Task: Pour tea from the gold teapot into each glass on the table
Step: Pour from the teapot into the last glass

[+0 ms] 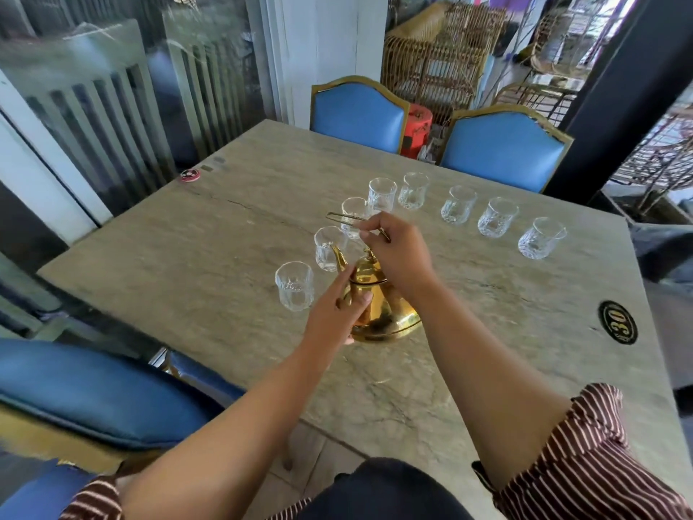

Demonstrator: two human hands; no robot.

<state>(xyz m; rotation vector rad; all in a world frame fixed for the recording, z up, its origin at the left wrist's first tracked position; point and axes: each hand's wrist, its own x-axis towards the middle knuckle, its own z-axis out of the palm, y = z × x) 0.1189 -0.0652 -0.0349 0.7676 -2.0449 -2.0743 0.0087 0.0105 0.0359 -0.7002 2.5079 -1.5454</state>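
Note:
A gold teapot (390,313) stands on the stone table (187,264), its spout pointing up and left toward the glasses. My right hand (397,253) grips the thin wire handle above the lid. My left hand (339,309) rests against the pot's left side near the spout base. Several clear cut glasses curve in an arc behind the pot, from the nearest one (295,285) on the left to the farthest right one (540,238). All the glasses look empty.
Two blue chairs (356,114) stand at the far edge and another blue chair (93,392) at my left. A round black number plate (618,322) lies on the table at right. A small red disc (190,175) sits near the far left corner.

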